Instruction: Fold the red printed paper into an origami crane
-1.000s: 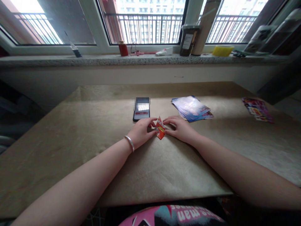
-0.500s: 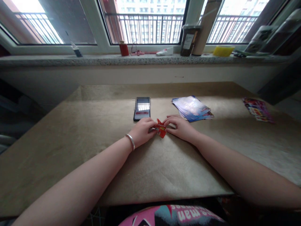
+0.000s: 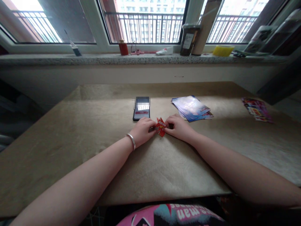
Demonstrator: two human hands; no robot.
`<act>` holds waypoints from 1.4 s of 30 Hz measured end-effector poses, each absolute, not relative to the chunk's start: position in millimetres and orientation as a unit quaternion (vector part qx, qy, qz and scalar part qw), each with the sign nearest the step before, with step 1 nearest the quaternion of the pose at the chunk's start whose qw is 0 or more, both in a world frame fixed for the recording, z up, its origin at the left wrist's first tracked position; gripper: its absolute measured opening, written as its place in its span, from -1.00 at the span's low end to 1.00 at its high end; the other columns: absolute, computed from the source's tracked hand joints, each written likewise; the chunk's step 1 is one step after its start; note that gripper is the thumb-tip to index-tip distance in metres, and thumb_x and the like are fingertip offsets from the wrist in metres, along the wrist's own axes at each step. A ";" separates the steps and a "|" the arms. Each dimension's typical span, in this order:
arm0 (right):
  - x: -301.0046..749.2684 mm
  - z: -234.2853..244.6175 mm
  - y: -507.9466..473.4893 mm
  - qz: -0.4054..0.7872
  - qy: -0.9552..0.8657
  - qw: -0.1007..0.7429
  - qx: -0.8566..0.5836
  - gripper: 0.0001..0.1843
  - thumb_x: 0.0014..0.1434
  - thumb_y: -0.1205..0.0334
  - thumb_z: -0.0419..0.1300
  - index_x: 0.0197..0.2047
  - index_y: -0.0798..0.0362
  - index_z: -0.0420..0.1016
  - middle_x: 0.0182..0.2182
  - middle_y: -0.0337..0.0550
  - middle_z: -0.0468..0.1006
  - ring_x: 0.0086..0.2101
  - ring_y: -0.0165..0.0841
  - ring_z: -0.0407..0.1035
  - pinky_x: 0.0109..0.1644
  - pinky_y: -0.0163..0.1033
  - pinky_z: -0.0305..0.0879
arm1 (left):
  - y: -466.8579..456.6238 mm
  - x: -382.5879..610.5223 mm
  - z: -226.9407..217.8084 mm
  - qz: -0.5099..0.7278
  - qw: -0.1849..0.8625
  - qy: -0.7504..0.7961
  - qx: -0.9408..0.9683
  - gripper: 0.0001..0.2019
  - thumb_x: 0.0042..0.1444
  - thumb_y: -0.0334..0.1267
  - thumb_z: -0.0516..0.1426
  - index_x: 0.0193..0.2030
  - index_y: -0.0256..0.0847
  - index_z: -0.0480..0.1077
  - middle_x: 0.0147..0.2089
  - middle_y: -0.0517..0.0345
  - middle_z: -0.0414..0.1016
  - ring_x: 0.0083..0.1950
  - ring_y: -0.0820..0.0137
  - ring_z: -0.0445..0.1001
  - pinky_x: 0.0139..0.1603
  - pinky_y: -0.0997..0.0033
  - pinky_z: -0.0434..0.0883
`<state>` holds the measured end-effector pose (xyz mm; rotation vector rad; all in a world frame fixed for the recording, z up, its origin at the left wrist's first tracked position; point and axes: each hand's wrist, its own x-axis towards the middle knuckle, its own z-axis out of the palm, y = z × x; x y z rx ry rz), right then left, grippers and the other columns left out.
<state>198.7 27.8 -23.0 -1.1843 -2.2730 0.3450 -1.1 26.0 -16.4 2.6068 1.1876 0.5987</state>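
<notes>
Between my hands, just above the table, is a small folded piece of red printed paper (image 3: pixel 161 127) with pointed corners. My left hand (image 3: pixel 144 129), with a silver bangle at the wrist, pinches its left side between thumb and fingers. From the other side, my right hand (image 3: pixel 178 127) pinches its right edge with thumb and forefinger. Right behind my left hand lies a phone (image 3: pixel 141 113) with its screen lit and partly blurred. Beyond my right hand is a loose stack of blue-purple printed sheets (image 3: pixel 191 107).
The beige-covered table (image 3: pixel 94 116) reaches to the wall under the window. Another pile of colourful printed paper (image 3: pixel 256 109) lies at far right. On the stone sill (image 3: pixel 98 59) stand a red bottle (image 3: pixel 123 48), a dark lidded container (image 3: pixel 188 40) and a yellow sponge-like block (image 3: pixel 223 51).
My right fingers have closed in on the folded paper's right edge. The paper has turned slightly, its print now showing more. My left hand has stayed almost in place.
</notes>
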 end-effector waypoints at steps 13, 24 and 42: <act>207.8 -17.3 29.9 0.074 -0.909 0.209 -0.353 -0.88 0.12 0.30 0.12 -0.34 0.05 0.50 -0.40 -0.11 0.51 -0.30 -0.29 0.31 -0.19 -0.22 0.23 | 29.7 -5.6 -22.9 0.199 0.099 0.380 0.898 -0.86 0.11 -0.39 0.09 -0.25 -0.24 0.48 -0.26 0.05 0.47 -0.19 0.35 0.37 -0.10 0.33 0.34; 207.4 -17.2 26.5 0.089 -0.913 0.223 -0.331 -0.78 0.10 0.37 0.11 -0.26 -0.01 0.56 -0.33 -0.14 0.54 -0.25 -0.32 0.36 -0.14 -0.22 0.30 | 27.0 -12.2 -19.5 0.190 0.067 0.333 0.921 -0.79 0.15 -0.41 0.06 -0.19 -0.15 0.50 -0.22 0.09 0.48 -0.19 0.38 0.38 -0.11 0.38 0.34; 215.3 -8.6 23.8 -0.003 -0.941 0.164 -0.297 -0.77 0.17 0.31 0.08 -0.28 -0.03 0.59 -0.30 -0.12 0.57 -0.23 -0.31 0.40 -0.14 -0.19 0.25 | 10.7 -6.9 -0.5 0.077 -0.045 0.341 0.936 -0.74 0.18 -0.38 0.01 -0.12 -0.08 0.49 -0.27 0.10 0.42 -0.20 0.38 0.39 -0.22 0.43 0.35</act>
